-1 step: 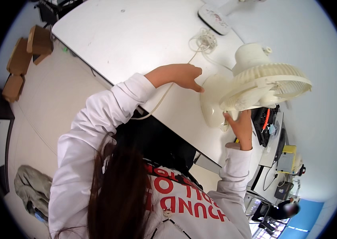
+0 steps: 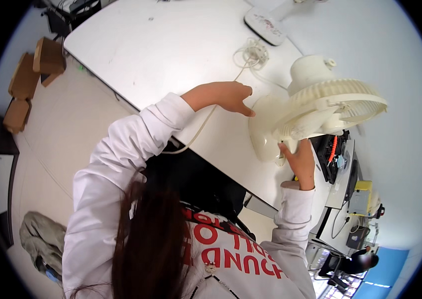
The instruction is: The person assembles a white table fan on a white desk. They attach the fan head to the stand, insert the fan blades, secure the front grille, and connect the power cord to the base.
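One cream fan (image 2: 320,107), two hands touching it.

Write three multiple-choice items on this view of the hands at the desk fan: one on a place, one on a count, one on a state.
1. Where does the fan stand?
A. On the floor
B. On the white table
C. On a chair

2. How many brown cardboard boxes lie on the floor at the left?
A. One
B. Three
C. Six

3. What is the left hand doing?
A. Fingertips at the fan's round base
B. Gripping the cord
C. Resting on the floor

Answers: 1 B, its base sits on the tabletop near the edge. 2 B, three boxes show. 3 A, the fingers reach the base, while the right hand holds the fan from below.
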The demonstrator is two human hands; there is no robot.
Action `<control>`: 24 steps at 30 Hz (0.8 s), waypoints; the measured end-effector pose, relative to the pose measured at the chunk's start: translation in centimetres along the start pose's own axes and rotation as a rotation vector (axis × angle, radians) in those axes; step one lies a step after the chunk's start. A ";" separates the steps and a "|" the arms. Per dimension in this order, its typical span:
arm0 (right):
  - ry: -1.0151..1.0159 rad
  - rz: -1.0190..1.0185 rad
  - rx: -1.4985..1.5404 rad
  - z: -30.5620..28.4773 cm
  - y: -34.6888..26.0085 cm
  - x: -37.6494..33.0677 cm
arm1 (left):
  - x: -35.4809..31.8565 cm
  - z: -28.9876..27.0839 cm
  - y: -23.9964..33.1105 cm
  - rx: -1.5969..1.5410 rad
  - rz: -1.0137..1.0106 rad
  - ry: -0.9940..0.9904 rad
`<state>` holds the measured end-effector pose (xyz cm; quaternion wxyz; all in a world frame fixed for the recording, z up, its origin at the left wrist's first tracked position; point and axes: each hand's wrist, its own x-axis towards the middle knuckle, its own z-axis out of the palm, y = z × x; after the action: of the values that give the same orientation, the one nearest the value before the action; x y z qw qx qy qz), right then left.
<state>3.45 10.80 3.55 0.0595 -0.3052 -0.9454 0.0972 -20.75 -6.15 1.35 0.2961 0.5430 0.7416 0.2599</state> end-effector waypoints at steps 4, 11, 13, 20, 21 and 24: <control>-0.029 0.070 0.058 -0.3 -0.5 -0.2 | 2.6 -1.0 0.2 -0.006 0.072 0.047; 0.121 -0.063 0.140 0.8 1.2 1.2 | 8.0 6.7 -1.4 0.249 0.456 -0.026; 0.138 -0.082 0.170 0.8 1.4 1.5 | 6.4 7.1 0.0 0.299 0.389 0.073; 0.176 -0.194 0.198 0.1 3.0 3.8 | 9.3 6.8 0.3 0.182 0.443 0.066; 0.179 -0.193 0.204 0.1 3.3 4.2 | 9.9 7.1 0.0 0.171 0.448 0.093; 0.163 -0.213 0.227 0.1 4.2 4.9 | 10.2 6.9 0.4 0.194 0.405 0.170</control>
<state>1.87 17.06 2.81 0.1803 -0.2014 -0.9474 0.1715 -17.92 4.18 -4.67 0.1209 0.6825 0.6614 0.2865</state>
